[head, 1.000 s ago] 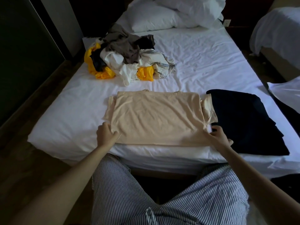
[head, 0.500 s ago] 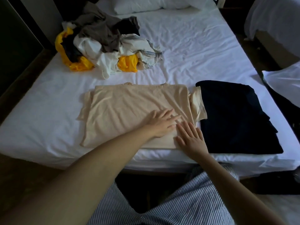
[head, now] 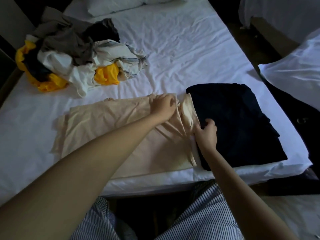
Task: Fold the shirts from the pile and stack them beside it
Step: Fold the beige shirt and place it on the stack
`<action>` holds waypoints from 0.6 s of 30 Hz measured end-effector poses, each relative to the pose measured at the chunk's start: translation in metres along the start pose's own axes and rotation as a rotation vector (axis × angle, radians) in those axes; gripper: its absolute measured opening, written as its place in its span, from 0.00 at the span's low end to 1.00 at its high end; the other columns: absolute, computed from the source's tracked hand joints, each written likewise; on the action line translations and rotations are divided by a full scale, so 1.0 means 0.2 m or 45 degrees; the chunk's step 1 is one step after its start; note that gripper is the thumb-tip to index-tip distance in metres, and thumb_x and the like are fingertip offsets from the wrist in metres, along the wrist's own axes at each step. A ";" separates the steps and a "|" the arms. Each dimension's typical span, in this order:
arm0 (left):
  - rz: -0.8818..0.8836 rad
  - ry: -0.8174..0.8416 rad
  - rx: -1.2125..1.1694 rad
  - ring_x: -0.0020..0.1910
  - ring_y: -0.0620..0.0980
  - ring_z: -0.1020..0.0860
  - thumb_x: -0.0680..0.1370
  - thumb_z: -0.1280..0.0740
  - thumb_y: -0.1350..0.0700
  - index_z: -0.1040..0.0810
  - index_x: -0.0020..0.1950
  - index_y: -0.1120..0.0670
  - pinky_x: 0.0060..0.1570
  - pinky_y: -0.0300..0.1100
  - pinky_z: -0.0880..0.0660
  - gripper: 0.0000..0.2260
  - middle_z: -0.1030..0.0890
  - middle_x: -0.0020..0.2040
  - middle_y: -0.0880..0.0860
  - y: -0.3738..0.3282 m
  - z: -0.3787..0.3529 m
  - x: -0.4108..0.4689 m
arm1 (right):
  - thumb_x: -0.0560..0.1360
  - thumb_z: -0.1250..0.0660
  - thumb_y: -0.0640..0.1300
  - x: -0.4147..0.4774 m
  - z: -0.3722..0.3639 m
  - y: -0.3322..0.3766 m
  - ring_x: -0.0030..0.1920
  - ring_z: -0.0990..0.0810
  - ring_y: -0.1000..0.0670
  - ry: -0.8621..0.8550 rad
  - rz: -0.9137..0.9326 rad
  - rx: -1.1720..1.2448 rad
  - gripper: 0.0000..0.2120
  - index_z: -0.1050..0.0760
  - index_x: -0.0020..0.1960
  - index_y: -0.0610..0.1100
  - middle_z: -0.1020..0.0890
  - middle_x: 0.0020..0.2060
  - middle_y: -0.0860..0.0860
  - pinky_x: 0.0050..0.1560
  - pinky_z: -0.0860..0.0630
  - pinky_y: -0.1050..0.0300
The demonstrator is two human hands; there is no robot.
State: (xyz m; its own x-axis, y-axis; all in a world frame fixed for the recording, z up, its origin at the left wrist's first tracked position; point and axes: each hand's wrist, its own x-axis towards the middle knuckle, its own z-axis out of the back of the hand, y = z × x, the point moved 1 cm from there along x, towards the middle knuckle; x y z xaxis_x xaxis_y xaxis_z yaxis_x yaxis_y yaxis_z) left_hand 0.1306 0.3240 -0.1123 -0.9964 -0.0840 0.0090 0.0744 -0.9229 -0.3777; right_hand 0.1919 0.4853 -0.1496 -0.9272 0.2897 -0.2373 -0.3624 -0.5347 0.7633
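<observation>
Beige short-sleeved cotton shirt (head: 97,118) lies flat on the white-sheeted bed (head: 181,40) right in front of us, with its long axis running left to right. Both hands work its right end. The left hand (head: 162,107) reaches across the cloth to the far right corner, fingers curled and bunching the fabric there. The right hand (head: 207,133) sits at the near right edge. Its thumb is on the beige hem and its fingers are curled, apparently pinching that edge, and creases fan out from the spot. The fingertips lie over the dark fabric next door, so how deep the grip goes we cannot tell.

The folded dark navy garment (head: 233,118) touches the beige shirt's right side. The crumpled pile of grey, white and yellow clothes (head: 69,54) sits well apart at the far left.

Our call is that the free length of shirt lies to the left of both hands, so the next fold has to carry this right end leftward across the long axis. The left arm is already crossed over the cloth and may get in the way.
</observation>
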 end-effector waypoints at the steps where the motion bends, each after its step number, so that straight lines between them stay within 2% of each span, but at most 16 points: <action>1: -0.040 0.037 -0.024 0.62 0.56 0.28 0.78 0.39 0.55 0.24 0.58 0.53 0.61 0.46 0.38 0.11 0.22 0.58 0.53 -0.08 0.00 0.03 | 0.77 0.39 0.54 0.03 0.01 -0.01 0.54 0.24 0.42 0.053 -0.106 0.007 0.23 0.32 0.65 0.39 0.26 0.60 0.43 0.47 0.28 0.54; 3: -0.091 0.205 -0.041 0.63 0.57 0.29 0.79 0.42 0.56 0.28 0.65 0.56 0.57 0.45 0.35 0.15 0.23 0.60 0.56 -0.20 -0.01 0.11 | 0.76 0.37 0.53 0.04 0.03 -0.02 0.45 0.24 0.47 0.106 -0.075 -0.043 0.19 0.28 0.59 0.40 0.23 0.52 0.46 0.35 0.33 0.58; 5: -0.050 0.365 0.021 0.62 0.59 0.29 0.79 0.45 0.58 0.32 0.67 0.58 0.56 0.47 0.31 0.16 0.24 0.61 0.58 -0.24 -0.05 0.18 | 0.74 0.34 0.49 0.04 0.03 -0.05 0.40 0.25 0.50 0.137 -0.011 -0.041 0.12 0.26 0.52 0.42 0.22 0.42 0.49 0.31 0.36 0.59; 6: -0.004 0.419 0.020 0.58 0.58 0.27 0.79 0.45 0.58 0.31 0.65 0.58 0.53 0.47 0.29 0.15 0.24 0.59 0.58 -0.25 -0.06 0.20 | 0.74 0.34 0.48 0.04 0.03 -0.05 0.39 0.25 0.50 0.146 -0.002 -0.016 0.10 0.25 0.49 0.42 0.23 0.38 0.50 0.31 0.35 0.59; 8: 0.048 0.469 -0.039 0.45 0.54 0.25 0.80 0.45 0.56 0.28 0.53 0.59 0.44 0.44 0.29 0.10 0.23 0.49 0.57 -0.27 -0.08 0.24 | 0.75 0.34 0.46 0.05 0.04 -0.06 0.38 0.25 0.50 0.161 0.008 0.037 0.07 0.25 0.45 0.42 0.24 0.34 0.52 0.31 0.34 0.59; 9: 0.056 0.471 -0.082 0.39 0.52 0.27 0.80 0.44 0.55 0.28 0.44 0.58 0.39 0.42 0.30 0.10 0.25 0.41 0.54 -0.28 -0.08 0.25 | 0.75 0.35 0.46 0.04 0.05 -0.07 0.36 0.26 0.50 0.161 0.006 0.065 0.07 0.26 0.43 0.42 0.25 0.34 0.52 0.31 0.33 0.59; 11: 0.050 0.480 -0.208 0.31 0.48 0.35 0.79 0.40 0.58 0.35 0.33 0.54 0.30 0.39 0.36 0.14 0.34 0.32 0.50 -0.31 -0.06 0.25 | 0.75 0.36 0.44 0.01 0.05 -0.09 0.33 0.28 0.51 0.139 0.017 0.113 0.07 0.28 0.41 0.41 0.26 0.32 0.51 0.30 0.34 0.59; 12: 0.009 0.510 -0.256 0.31 0.47 0.35 0.77 0.38 0.60 0.35 0.32 0.54 0.28 0.37 0.37 0.14 0.35 0.31 0.49 -0.33 -0.05 0.25 | 0.74 0.36 0.44 -0.01 0.06 -0.11 0.32 0.29 0.52 0.126 0.034 0.128 0.08 0.30 0.39 0.41 0.27 0.31 0.50 0.30 0.35 0.59; 15: -0.236 0.694 -0.228 0.32 0.43 0.32 0.74 0.35 0.64 0.28 0.35 0.52 0.29 0.32 0.35 0.10 0.30 0.33 0.47 -0.43 0.01 0.25 | 0.74 0.35 0.43 -0.04 0.10 -0.15 0.30 0.32 0.52 0.114 0.061 0.172 0.10 0.32 0.36 0.40 0.29 0.29 0.49 0.31 0.35 0.58; 18: -0.438 0.704 -0.139 0.33 0.41 0.30 0.73 0.36 0.64 0.25 0.39 0.52 0.31 0.29 0.34 0.07 0.27 0.33 0.45 -0.53 0.03 0.25 | 0.74 0.35 0.42 -0.07 0.13 -0.17 0.29 0.33 0.53 0.108 0.063 0.210 0.12 0.33 0.34 0.42 0.30 0.28 0.50 0.30 0.36 0.58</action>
State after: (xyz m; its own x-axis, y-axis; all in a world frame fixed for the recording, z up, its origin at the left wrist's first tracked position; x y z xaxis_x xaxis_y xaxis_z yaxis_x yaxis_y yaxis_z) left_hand 0.0734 0.4162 -0.0659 -0.8384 0.4413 -0.3199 -0.2276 -0.8168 -0.5302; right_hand 0.2190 0.5193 -0.1569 -0.9508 0.1945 -0.2413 -0.3021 -0.4072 0.8619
